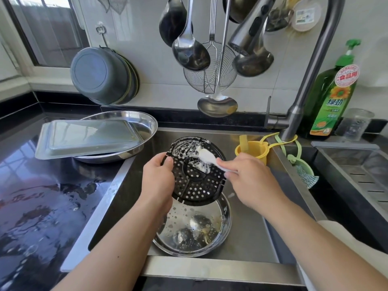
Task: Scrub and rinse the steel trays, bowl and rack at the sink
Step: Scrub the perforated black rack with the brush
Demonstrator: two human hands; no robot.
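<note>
Readable text on the green dish soap bottle [333, 87] only: round red-and-white sticker near the shoulder reads "食品用"; below it a sunflower graphic, then large white characters "绿劲" on the green label. Smaller print lower on the label too small to read. Round white tag [305, 16] hanging at top right carries a printed label, illegible. Nothing else legible.

Green soap btl [331, 89] by faucet [302, 85]; ladles [190, 49] hang above.
</note>
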